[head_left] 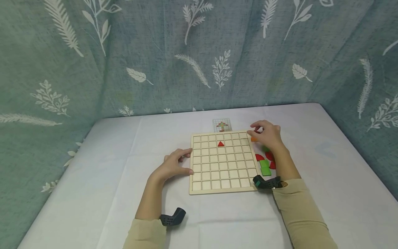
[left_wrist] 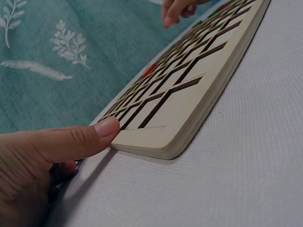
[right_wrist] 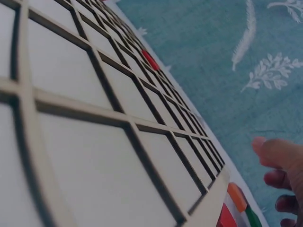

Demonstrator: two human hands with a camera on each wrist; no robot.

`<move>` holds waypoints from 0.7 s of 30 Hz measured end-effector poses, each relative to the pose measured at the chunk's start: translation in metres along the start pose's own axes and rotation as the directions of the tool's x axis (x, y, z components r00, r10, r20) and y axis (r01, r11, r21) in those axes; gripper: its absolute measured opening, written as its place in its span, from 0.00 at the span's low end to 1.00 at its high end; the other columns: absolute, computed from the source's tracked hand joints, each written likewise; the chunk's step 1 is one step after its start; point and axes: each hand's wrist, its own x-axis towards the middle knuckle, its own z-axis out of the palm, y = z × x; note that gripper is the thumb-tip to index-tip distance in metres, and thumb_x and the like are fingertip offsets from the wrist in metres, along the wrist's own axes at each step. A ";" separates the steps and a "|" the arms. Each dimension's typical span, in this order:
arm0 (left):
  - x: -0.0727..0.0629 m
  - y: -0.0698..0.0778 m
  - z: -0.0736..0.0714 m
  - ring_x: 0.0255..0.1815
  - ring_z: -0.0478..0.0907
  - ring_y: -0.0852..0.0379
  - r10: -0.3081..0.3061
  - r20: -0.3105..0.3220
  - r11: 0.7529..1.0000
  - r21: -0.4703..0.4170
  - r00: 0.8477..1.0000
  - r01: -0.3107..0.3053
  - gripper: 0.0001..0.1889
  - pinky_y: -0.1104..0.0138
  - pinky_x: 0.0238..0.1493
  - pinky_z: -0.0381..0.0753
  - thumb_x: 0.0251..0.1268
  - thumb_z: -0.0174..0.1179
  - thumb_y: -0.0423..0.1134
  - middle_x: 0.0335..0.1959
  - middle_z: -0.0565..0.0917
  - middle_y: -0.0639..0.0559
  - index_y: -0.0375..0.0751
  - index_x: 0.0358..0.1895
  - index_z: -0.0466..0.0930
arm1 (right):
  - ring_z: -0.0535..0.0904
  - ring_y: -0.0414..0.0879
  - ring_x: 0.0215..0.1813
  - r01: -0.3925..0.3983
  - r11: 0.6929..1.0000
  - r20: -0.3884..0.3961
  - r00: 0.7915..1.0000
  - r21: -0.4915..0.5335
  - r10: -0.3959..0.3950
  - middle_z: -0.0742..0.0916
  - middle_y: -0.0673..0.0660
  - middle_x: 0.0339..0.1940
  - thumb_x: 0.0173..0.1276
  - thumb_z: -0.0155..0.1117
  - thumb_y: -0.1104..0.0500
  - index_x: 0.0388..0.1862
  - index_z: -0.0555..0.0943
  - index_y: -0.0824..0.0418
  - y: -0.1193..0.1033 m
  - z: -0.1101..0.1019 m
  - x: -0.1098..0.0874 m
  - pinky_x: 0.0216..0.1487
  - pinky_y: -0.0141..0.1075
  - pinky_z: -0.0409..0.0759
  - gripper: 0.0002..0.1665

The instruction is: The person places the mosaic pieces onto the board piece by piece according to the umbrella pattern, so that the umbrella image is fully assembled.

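Note:
A square wooden grid board (head_left: 222, 191) lies on the white table, with one red triangle (head_left: 220, 144) in a cell of an upper row. My left hand (head_left: 174, 164) touches the board's left edge with thumb and index finger spread apart; in the left wrist view the straight thumb (left_wrist: 90, 138) rests at the rim near a corner. Over the board's far right corner is my right hand (head_left: 266, 134), its thumb and fingers apart and nothing seen between them in the right wrist view. Below it lies an orange piece (right_wrist: 236, 196), partly hidden in the head view.
Right of the board lie red pieces (head_left: 259, 157) and green squares (head_left: 265, 167), some partly behind the right forearm. A small pattern card (head_left: 222, 124) with a printed grid sits beyond the far edge. A patterned cloth (head_left: 174, 62) hangs behind the table.

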 end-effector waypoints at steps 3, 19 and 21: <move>0.000 0.000 -0.001 0.44 0.63 0.55 0.006 0.002 1.000 -0.002 1.000 -0.006 0.47 0.58 0.47 0.53 0.32 0.79 0.48 0.45 0.76 0.56 0.50 0.66 0.70 | 0.75 0.55 0.41 -0.062 0.996 -0.038 0.998 -0.072 0.059 0.82 0.59 0.36 0.63 0.65 0.47 0.46 0.81 0.61 0.003 -0.003 -0.001 0.54 0.55 0.53 0.21; 0.000 0.000 -0.001 0.45 0.63 0.55 -0.009 -0.003 1.000 -0.009 1.000 0.009 0.47 0.58 0.48 0.54 0.31 0.79 0.48 0.46 0.76 0.57 0.51 0.66 0.70 | 0.74 0.61 0.51 -0.138 0.959 -0.014 0.990 -0.248 0.139 0.83 0.63 0.47 0.61 0.64 0.41 0.44 0.83 0.59 0.007 0.006 0.000 0.56 0.60 0.54 0.24; 0.000 -0.001 0.000 0.46 0.63 0.55 -0.010 -0.002 1.000 -0.008 1.000 0.010 0.48 0.59 0.47 0.54 0.31 0.79 0.48 0.46 0.76 0.57 0.50 0.66 0.70 | 0.73 0.62 0.52 -0.137 0.960 -0.005 0.990 -0.245 0.140 0.82 0.63 0.48 0.62 0.63 0.42 0.45 0.83 0.58 0.006 0.006 -0.001 0.56 0.60 0.54 0.23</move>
